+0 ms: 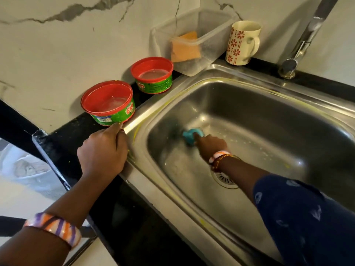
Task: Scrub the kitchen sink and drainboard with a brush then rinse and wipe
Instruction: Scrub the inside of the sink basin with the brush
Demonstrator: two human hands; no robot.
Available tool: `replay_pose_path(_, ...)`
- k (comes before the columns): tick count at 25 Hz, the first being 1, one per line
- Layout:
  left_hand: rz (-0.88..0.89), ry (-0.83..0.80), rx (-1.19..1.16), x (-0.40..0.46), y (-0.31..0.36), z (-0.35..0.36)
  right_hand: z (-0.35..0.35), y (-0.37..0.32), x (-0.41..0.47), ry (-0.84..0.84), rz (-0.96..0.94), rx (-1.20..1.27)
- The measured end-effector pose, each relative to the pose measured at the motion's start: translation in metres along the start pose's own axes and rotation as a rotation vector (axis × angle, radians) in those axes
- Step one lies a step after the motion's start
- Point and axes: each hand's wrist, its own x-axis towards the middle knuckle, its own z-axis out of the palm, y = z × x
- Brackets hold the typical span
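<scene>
Steel-grey sink (249, 104); teal scrub brush (192, 135). Red-rimmed tubs with green labels, near (108, 103) and far (152, 75). Orange sponge (185, 47) in clear container (209, 25). Cream mug (243, 43), red flowers. Black desk (69, 135); white grey-veined wall (57, 45). Orange-purple-white striped bangle (52, 228); navy patterned sleeve (307, 217).

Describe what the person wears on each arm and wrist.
The left wrist carries a broad bangle striped in orange, purple and white; that forearm is otherwise bare. The right arm has a dark blue sleeve with a small pale print, and at its wrist a white-and-orange bangle beside thin red-orange threads.
</scene>
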Motion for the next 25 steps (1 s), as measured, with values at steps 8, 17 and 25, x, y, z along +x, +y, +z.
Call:
replay_pose_path(8,-0.009,0.03,0.023,0.002,-0.002,0.006,-0.007,0.026,0.032,-0.069,0.3,0.503)
replay_pose_path(17,0.012,0.033,0.032,-0.001,0.004,0.0,-0.033,-0.057,-0.046,-0.697,0.573,1.769)
replay_pose_path(25,0.035,0.034,0.036,-0.003,0.001,0.003,-0.075,-0.003,-0.108,-0.759,0.333,1.52)
